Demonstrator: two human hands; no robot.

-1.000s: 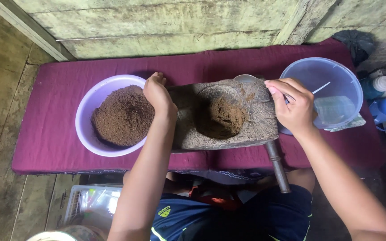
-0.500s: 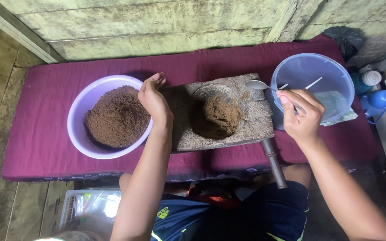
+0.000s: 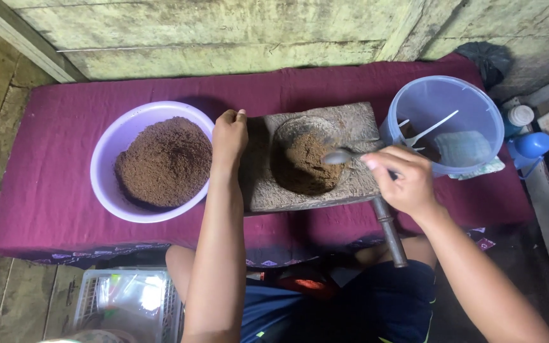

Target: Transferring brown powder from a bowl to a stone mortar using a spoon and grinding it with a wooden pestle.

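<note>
A: On the surface covered with a maroon cloth [image 3: 46, 165], what is the layout?

B: A grey rectangular stone grinding slab [image 3: 351, 124] sits at centre, with a round hollow holding a mound of brown ground powder [image 3: 303, 166]. Just beside its left edge stands a lilac round plastic bowl [image 3: 106, 149] filled with the same kind of brown powder. At the slab's right edge stands a translucent blue plastic tub [image 3: 440, 95]; a white plastic fork [image 3: 432, 129] leans inside it.

A: State of the left hand?

B: The left hand [image 3: 229, 134] rests on the slab's upper left corner. Its fingers are curled loosely over the stone edge, not clamped; it holds nothing else.

A: And the right hand?

B: The right hand [image 3: 401, 181] is over the slab's right end. Its fingers are closed around the handle of a small metal spoon [image 3: 341, 155]. The spoon's bowl points left and lies at the right rim of the hollow, just above the powder mound. Whether it touches the powder, I cannot tell.

A: Anything else near the slab?

B: A dark metal rod [image 3: 390, 232] projects from beneath the slab's near right corner, toward the person's lap.
</note>
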